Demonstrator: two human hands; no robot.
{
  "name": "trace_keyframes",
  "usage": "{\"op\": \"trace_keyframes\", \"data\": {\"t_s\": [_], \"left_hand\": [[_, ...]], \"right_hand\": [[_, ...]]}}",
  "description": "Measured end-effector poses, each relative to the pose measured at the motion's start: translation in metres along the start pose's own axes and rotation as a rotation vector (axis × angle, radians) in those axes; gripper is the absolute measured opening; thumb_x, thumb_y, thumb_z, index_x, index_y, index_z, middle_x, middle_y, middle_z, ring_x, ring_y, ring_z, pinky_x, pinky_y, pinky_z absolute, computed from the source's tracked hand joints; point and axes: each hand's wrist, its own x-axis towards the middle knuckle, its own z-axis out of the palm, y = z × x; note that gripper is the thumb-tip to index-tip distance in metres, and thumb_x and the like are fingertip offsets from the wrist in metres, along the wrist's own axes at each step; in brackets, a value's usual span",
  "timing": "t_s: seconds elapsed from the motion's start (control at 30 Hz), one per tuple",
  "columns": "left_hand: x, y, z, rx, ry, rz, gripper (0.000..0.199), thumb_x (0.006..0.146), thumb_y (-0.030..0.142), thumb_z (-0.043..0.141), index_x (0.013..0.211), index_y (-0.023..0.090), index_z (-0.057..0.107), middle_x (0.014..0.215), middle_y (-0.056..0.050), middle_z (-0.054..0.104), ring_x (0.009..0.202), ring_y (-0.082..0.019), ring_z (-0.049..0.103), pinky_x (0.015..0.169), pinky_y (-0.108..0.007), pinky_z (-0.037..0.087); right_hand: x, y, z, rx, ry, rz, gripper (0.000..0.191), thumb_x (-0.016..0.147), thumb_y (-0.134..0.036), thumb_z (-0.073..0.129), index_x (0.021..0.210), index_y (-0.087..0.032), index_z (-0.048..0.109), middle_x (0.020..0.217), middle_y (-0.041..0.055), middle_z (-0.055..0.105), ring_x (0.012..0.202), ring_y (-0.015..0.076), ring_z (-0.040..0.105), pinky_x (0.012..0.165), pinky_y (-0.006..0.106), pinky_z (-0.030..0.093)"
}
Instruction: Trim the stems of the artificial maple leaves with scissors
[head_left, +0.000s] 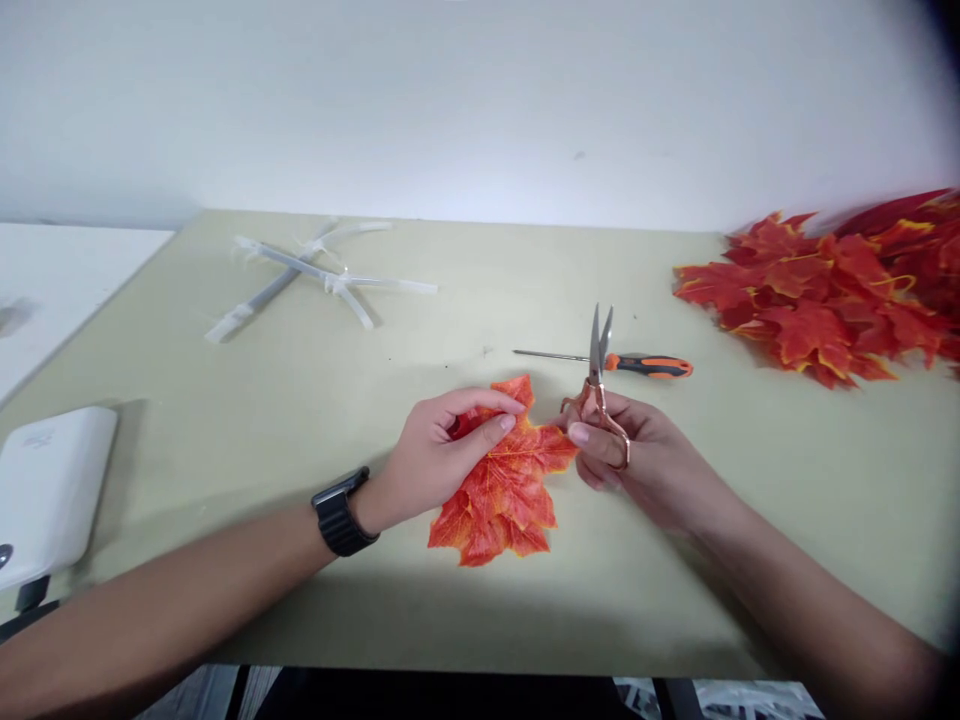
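Observation:
Between my hands, near the middle of the table, are red-orange artificial maple leaves with yellow edges. My left hand pinches them by the upper part with thumb and forefinger; a dark watch is on that wrist. In my right hand are scissors with rose-gold handles, held upright with the blades slightly apart and pointing away from me. The tip of a leaf reaches to the fingers of my right hand. Just behind the scissors lies a screwdriver with an orange and black handle.
A branched frame of pale tubes lies at the back left. A heap of red maple leaves is at the back right. On the left edge sits a white device with a dark cable. A white wall stands behind the table.

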Motion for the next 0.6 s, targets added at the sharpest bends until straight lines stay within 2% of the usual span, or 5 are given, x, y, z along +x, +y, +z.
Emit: {"op": "trace_keyframes", "data": {"t_s": [0.13, 0.27, 0.4, 0.5, 0.6], "left_hand": [[-0.001, 0.0023, -0.0001, 0.039, -0.044, -0.011, 0.017, 0.096, 0.028, 0.071, 0.111, 0.024, 0.078, 0.11, -0.002, 0.079, 0.098, -0.015, 0.073, 0.092, -0.024, 0.058], [-0.0008, 0.0036, 0.0015, 0.042, -0.057, -0.044, 0.023, 0.09, 0.033, 0.078, 0.111, 0.023, 0.078, 0.112, -0.003, 0.078, 0.097, -0.016, 0.075, 0.086, -0.024, 0.06], [-0.0012, 0.0021, 0.0031, 0.024, -0.066, -0.054, 0.027, 0.087, 0.033, 0.081, 0.112, 0.022, 0.077, 0.114, -0.004, 0.078, 0.096, -0.017, 0.075, 0.083, -0.024, 0.061], [-0.0016, 0.0004, 0.0029, 0.025, -0.086, -0.046, 0.025, 0.088, 0.031, 0.08, 0.111, 0.023, 0.077, 0.113, -0.004, 0.078, 0.096, -0.017, 0.075, 0.086, -0.025, 0.061], [-0.0018, -0.0001, 0.0028, 0.03, -0.095, -0.043, 0.023, 0.088, 0.027, 0.08, 0.11, 0.023, 0.077, 0.111, -0.004, 0.078, 0.097, -0.016, 0.074, 0.089, -0.024, 0.06]], "right_hand": [[0.0002, 0.0034, 0.0049, 0.073, -0.029, 0.066, 0.031, 0.08, -0.035, 0.088, 0.084, -0.021, 0.061, 0.091, -0.0003, 0.068, 0.055, 0.0043, 0.043, 0.05, 0.021, 0.038], [-0.0007, 0.004, 0.0068, 0.084, -0.053, 0.055, 0.029, 0.08, -0.033, 0.088, 0.084, -0.021, 0.062, 0.096, 0.0007, 0.07, 0.059, 0.0057, 0.046, 0.053, 0.022, 0.041], [-0.0006, 0.0048, 0.0055, 0.093, -0.056, 0.06, 0.031, 0.081, -0.033, 0.087, 0.084, -0.021, 0.058, 0.103, 0.0015, 0.071, 0.056, 0.0043, 0.045, 0.05, 0.022, 0.035], [-0.0005, 0.0063, 0.0041, 0.075, -0.059, 0.046, 0.031, 0.081, -0.03, 0.086, 0.082, -0.021, 0.057, 0.1, -0.0001, 0.07, 0.053, 0.0039, 0.046, 0.048, 0.023, 0.032], [0.0001, 0.0088, 0.0028, 0.057, -0.08, 0.01, 0.029, 0.081, -0.027, 0.086, 0.081, -0.021, 0.058, 0.094, -0.0019, 0.068, 0.054, 0.0051, 0.048, 0.05, 0.024, 0.034]]}}
